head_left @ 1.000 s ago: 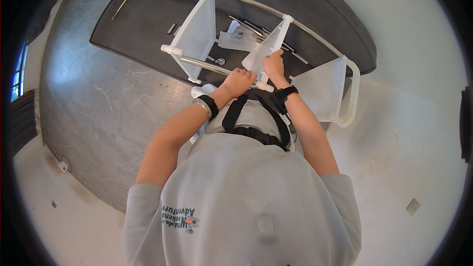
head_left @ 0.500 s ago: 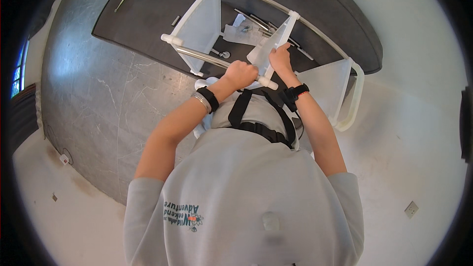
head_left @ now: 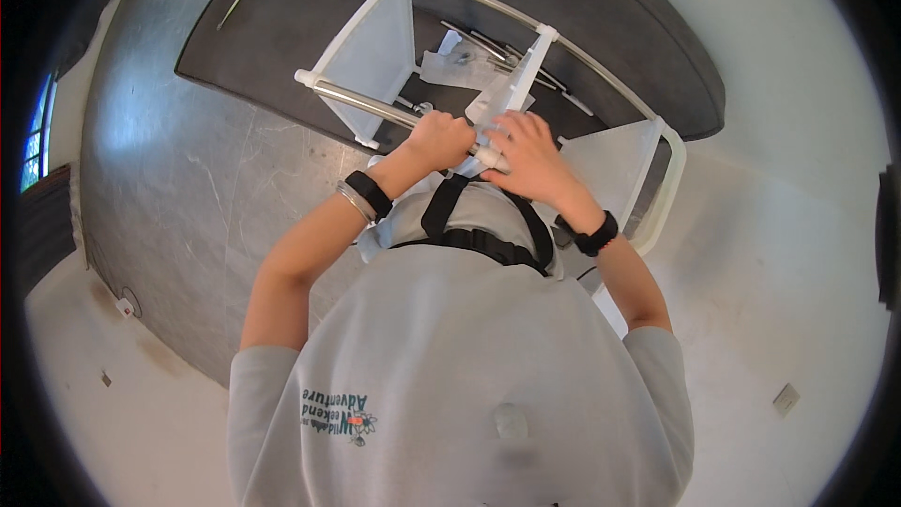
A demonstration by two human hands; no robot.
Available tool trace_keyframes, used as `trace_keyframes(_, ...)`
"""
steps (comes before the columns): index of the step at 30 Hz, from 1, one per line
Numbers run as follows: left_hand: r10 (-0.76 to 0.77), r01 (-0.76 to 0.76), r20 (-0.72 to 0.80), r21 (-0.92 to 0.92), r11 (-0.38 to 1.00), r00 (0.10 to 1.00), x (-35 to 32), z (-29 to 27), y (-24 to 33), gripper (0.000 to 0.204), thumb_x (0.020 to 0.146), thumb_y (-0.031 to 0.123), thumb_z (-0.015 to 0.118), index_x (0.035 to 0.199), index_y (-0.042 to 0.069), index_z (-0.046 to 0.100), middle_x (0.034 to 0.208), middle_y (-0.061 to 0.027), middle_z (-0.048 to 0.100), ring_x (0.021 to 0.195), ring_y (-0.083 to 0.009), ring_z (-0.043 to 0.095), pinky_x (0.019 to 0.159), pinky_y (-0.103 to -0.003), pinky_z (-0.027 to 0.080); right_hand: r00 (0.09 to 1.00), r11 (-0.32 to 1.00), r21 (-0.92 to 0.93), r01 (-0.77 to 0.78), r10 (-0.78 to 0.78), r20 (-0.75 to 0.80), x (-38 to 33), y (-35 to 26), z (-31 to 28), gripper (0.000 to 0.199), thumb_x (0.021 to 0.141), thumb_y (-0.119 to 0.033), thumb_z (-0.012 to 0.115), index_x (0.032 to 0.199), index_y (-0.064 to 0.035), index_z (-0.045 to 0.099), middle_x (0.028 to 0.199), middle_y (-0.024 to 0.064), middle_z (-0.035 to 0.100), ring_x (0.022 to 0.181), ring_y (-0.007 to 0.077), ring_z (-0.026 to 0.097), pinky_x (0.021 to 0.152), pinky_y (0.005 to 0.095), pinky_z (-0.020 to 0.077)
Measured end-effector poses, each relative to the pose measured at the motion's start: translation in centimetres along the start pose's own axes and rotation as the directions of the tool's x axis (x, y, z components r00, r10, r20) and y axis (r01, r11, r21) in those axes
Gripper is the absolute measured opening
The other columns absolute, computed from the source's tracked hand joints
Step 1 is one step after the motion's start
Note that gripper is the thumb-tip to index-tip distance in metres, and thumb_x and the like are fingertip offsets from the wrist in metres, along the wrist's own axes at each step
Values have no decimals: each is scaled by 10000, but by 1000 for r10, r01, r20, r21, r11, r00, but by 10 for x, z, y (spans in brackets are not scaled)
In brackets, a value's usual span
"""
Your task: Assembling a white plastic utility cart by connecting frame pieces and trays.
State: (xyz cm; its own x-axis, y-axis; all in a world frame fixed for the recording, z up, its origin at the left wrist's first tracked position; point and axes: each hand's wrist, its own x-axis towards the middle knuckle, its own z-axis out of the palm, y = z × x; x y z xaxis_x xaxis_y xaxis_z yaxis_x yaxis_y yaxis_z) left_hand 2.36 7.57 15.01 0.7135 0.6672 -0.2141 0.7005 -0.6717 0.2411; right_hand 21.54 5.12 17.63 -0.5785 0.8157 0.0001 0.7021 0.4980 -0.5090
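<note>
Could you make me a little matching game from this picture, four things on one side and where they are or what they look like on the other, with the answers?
Things:
1. Left hand
2. Right hand
3. Sofa
4. Curved handle

Descriptions:
A. White, at the rack's right end
B. Closed around the near metal tube
C. Dark grey, with loose rods lying on it
D. Fingers spread, by the tube's end fitting

Pairs: 1-B, 2-D, 3-C, 4-A

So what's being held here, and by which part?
The left hand grips the metal tube near its white end fitting; the right hand is at that fitting, but whether it grips cannot be told.
</note>
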Motion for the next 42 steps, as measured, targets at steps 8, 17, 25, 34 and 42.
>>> trace_keyframes(8,-10,11,-43,21,1000,999,3,-16,-4,132,632,221,640,688,102,625,624,-99,608,602,-265,626,539,-366,497,989,986,-167,-11,-14,-150,-4,-18,21,394,676,-275,688,970,-50,553,1087,103,501,1136,279,385,911,460,291)
trace_keyframes(17,-13,13,-8,32,999,1000,-3,-37,-13,124,614,218,651,666,109,621,665,-103,623,625,-264,636,536,-355,493,926,939,-178,293,-325,-190,17,-7,12,355,704,-323,660,888,-38,555,966,115,546,956,240,494,885,378,351)
trace_keyframes(25,120,-68,-455,128,989,882,-9,-14,-3,183,606,176,619,733,103,509,654,-20,513,642,-201,545,583,-315,422,894,950,-201,240,-297,-335,25,-9,15,241,665,-266,658,716,-47,570,729,62,561,786,199,546,862,372,379)
trace_keyframes(34,145,-49,-576,179,983,804,-10,3,-14,132,620,163,582,709,119,496,626,9,477,587,-162,509,549,-291,392,889,955,-189,229,-284,-360,27,-22,14,270,660,-289,672,737,-50,571,730,48,558,785,190,540,849,374,378)
trace_keyframes(42,213,-201,-371,72,977,904,-14,-22,-26,178,641,242,621,658,104,510,548,-51,547,525,-239,579,505,-337,449,933,962,-152,228,-261,-248,28,-29,8,336,686,-296,687,831,-13,578,801,84,561,820,229,533,868,375,365)
